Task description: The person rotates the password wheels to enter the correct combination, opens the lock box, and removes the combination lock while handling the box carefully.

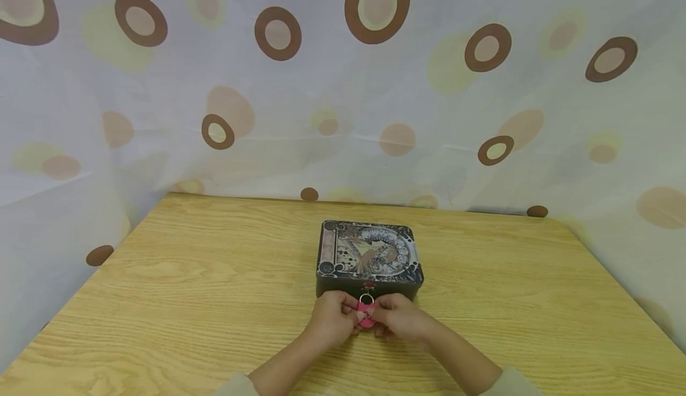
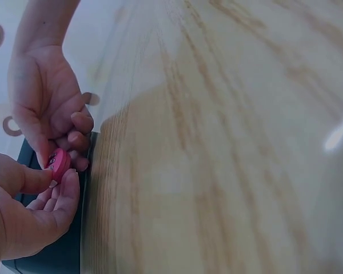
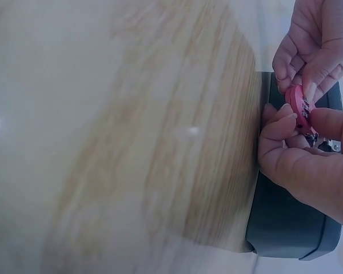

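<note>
A pink combination padlock [image 1: 367, 321] hangs by its metal shackle [image 1: 367, 298] at the front clasp [image 1: 368, 286] of a dark box [image 1: 370, 253] with a printed lid. My left hand [image 1: 334, 317] pinches the padlock from the left, thumb on its face. From the other side my right hand [image 1: 402, 320] pinches it too, thumb near the dials. In the left wrist view the padlock [image 2: 59, 164] sits between both sets of fingertips. Dark number dials [image 3: 306, 107] show on its face in the right wrist view. The box's lid is down.
The box stands on a wood-grain table [image 1: 214, 277], toward its middle. Behind and at both sides hangs a white cloth [image 1: 332, 74] printed with brown rings and pale dots. Light sleeves [image 1: 238, 386] show at the near edge of the head view.
</note>
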The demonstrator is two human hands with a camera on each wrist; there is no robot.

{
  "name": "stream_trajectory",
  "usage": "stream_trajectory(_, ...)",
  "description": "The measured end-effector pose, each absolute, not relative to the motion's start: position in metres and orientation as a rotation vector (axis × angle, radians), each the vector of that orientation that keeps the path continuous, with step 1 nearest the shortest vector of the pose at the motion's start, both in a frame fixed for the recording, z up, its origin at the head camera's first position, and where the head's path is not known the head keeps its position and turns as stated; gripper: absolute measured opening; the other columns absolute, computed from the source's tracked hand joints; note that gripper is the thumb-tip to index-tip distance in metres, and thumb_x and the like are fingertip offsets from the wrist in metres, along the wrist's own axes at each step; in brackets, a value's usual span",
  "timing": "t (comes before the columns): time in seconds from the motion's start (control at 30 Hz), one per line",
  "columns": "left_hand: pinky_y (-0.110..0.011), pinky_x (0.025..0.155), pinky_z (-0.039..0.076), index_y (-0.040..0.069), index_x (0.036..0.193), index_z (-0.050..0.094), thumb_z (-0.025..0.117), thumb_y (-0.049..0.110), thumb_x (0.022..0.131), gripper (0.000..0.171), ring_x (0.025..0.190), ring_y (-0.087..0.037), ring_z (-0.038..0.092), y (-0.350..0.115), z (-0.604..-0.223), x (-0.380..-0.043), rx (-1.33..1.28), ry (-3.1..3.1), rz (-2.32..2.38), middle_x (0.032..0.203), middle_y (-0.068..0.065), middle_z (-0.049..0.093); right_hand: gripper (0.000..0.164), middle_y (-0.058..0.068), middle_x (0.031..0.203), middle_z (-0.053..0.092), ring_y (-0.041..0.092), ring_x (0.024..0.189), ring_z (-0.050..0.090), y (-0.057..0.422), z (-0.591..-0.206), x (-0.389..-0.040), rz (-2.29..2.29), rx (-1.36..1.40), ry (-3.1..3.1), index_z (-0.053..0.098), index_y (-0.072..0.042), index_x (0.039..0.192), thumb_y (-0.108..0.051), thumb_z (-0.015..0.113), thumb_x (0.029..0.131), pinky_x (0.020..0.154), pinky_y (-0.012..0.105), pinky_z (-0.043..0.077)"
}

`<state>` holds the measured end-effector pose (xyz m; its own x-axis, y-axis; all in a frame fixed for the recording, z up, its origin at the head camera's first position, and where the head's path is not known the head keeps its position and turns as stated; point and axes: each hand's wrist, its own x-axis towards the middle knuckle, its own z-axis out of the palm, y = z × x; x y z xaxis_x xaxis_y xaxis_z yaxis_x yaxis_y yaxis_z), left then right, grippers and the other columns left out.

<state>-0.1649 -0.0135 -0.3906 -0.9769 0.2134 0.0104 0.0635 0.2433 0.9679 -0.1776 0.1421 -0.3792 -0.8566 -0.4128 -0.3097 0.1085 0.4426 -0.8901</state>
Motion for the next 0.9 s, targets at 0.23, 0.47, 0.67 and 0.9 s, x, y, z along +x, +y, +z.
stream_trajectory(0.23,-0.023,0.047,0.053,-0.013,0.08,0.06,0.057,-0.013,0.078,0.004,0.054,-0.018,0.063,-0.0138,-0.3905,-0.1644,0.279,2.379,1.838,0.065,-0.019,0.064,0.022,-0.001,0.064,0.05,0.009,0.06,0.048,0.1429,-0.3794,-0.1769,-1.448,-0.227,2.186,0.056,0.008,0.091,-0.01,0.045,0.093,0.052,0.02,0.039)
stream_trajectory(0.47,-0.024,0.048,0.054,-0.014,0.081,0.059,0.056,-0.012,0.079,0.004,0.054,-0.017,0.063,-0.0133,-0.3904,-0.1645,0.264,2.365,1.843,0.066,-0.018,0.064,0.02,-0.001,0.066,0.051,0.01,0.061,0.048,0.143,-0.3811,-0.1763,-1.468,-0.191,2.179,0.054,0.006,0.092,-0.011,0.046,0.093,0.053,0.021,0.04)
stream_trajectory(0.67,-0.024,0.049,0.054,-0.014,0.081,0.06,0.056,-0.013,0.078,0.004,0.055,-0.017,0.063,-0.0125,-0.3909,-0.1656,0.25,2.36,1.845,0.066,-0.019,0.064,0.017,-0.001,0.065,0.05,0.009,0.06,0.048,0.1443,-0.3832,-0.1777,-1.483,-0.237,2.16,0.053,0.006,0.09,-0.01,0.048,0.092,0.052,0.019,0.039)
stream_trajectory(0.9,-0.024,0.049,0.054,-0.013,0.081,0.06,0.057,-0.012,0.079,0.004,0.055,-0.015,0.062,-0.0122,-0.3893,-0.1653,0.229,2.363,1.832,0.066,-0.017,0.064,0.014,-0.001,0.065,0.05,0.009,0.06,0.047,0.1436,-0.3829,-0.1773,-1.455,-0.295,2.182,0.053,0.005,0.087,-0.007,0.05,0.09,0.051,0.018,0.038)
